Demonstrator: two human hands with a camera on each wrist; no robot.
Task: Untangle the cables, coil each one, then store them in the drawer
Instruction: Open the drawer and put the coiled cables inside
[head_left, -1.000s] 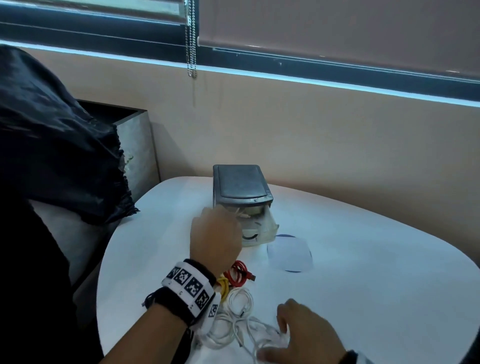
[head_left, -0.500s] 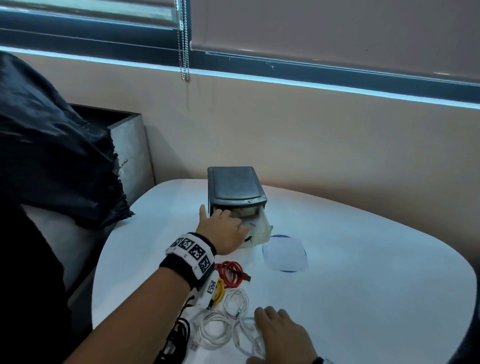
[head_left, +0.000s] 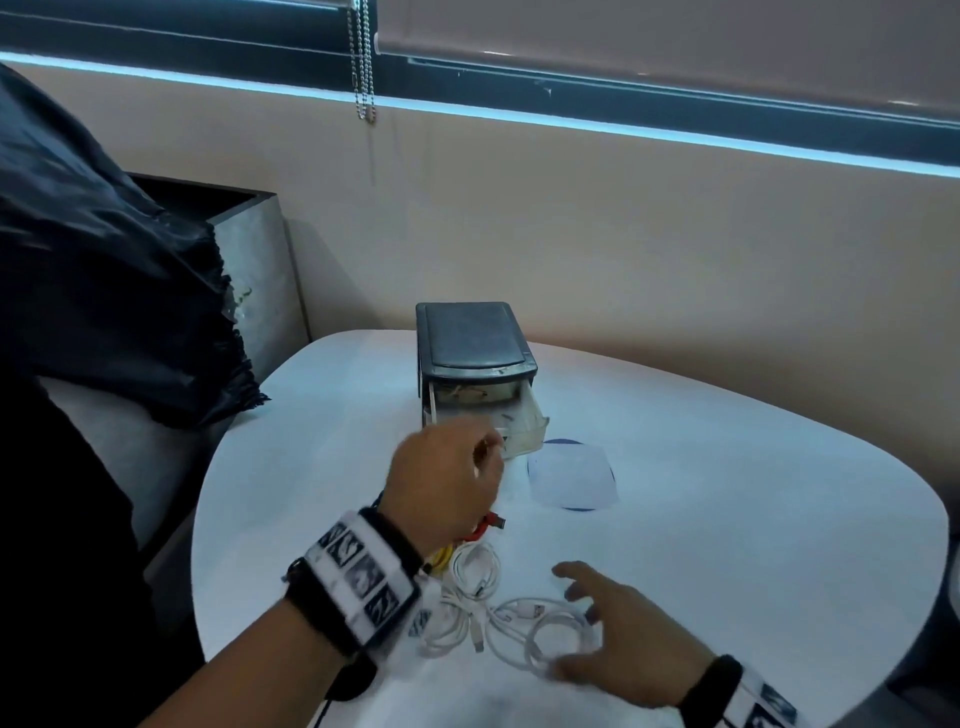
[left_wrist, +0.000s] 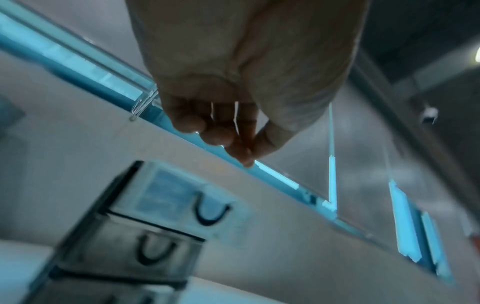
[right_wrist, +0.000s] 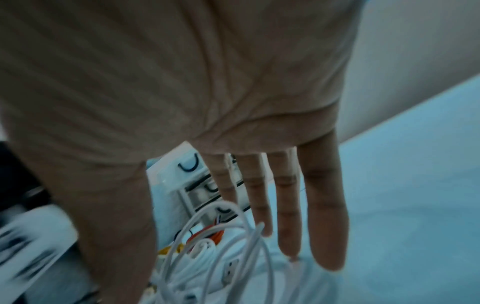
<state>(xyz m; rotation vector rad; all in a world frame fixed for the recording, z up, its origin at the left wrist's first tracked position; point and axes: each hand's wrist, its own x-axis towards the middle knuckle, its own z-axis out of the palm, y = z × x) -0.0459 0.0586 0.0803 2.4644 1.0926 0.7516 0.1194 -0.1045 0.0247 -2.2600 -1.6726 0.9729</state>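
Observation:
A small dark drawer unit (head_left: 472, 358) stands at the back of the white table (head_left: 727, 519), its top clear drawer (head_left: 524, 418) pulled out. My left hand (head_left: 483, 452) hovers just in front of that drawer with loosely curled fingers (left_wrist: 221, 135) and holds nothing. White cables (head_left: 498, 618) lie in loops near the front edge, with a red cable (head_left: 485, 525) and a yellow cable (head_left: 441, 558) behind them. Over the right white coil my right hand (head_left: 571, 623) is spread flat, its fingers (right_wrist: 285, 205) straight, gripping nothing.
A white paper sleeve over a blue disc (head_left: 571, 475) lies right of the drawer unit. A black bag (head_left: 104, 286) and a grey bin (head_left: 254, 270) stand left of the table. A wall rises close behind. A black cable (head_left: 337, 691) hangs near my left wrist.
My left hand has drawn back from the drawer front toward me. My right hand has lifted off the white cables, moved right and spread its fingers.

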